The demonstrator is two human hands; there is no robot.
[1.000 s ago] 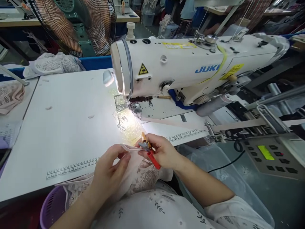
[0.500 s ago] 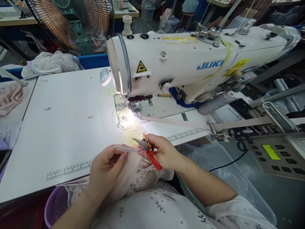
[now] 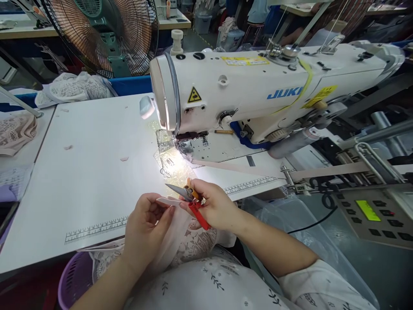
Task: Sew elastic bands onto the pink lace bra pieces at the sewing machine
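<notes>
My left hand [image 3: 146, 226] is closed, pinching the edge of a pale pink lace garment [image 3: 172, 232] between thumb and fingers. In my right hand [image 3: 214, 204] is a pair of small scissors [image 3: 190, 198] with red and orange handles, their pointed blades aimed left, just above the cloth's edge. The fingertips of that hand also touch the fabric edge, close to my left fingers. The garment hangs from my hands into my lap, its lace part below. How far the blades are apart is hard to make out.
A white sewing machine [image 3: 232, 90] stands behind my hands, its lamp lighting the needle area. A pale elastic band [image 3: 232, 167] runs to it from a feeder at right. A purple basket [image 3: 72, 280] is below the table's front edge; a fan [image 3: 109, 38] stands behind.
My right hand and the scissors have moved a little to the left, bringing the blades closer to my left hand. The view has shifted slightly.
</notes>
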